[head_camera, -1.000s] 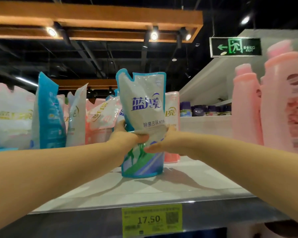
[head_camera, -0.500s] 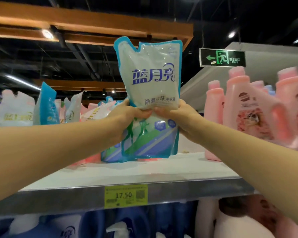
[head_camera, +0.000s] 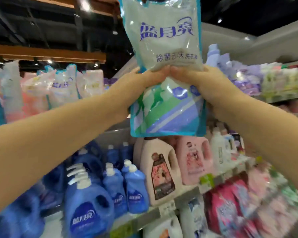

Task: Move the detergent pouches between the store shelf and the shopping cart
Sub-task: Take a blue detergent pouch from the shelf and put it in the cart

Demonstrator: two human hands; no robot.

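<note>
Pouch (head_camera: pixel 163 54): upright, long axis vertical, held in front of the shelf (head_camera: pixel 182 193).
Left hand (head_camera: pixel 136 85): pinches pouch's waist.
Right hand (head_camera: pixel 208 86): pinches opposite, equally near.
Cart: unseen.

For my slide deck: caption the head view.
Left hand and right hand hold a detergent pouch upright before blue bottles and pink bottles.

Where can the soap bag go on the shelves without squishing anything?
The only bare patch showing is on the upper shelf, between the standing pouches and the held pouch, partly hidden by the left hand. Below, the blue bottles and pink jugs stand packed, and purple packs crowd the far right.
</note>
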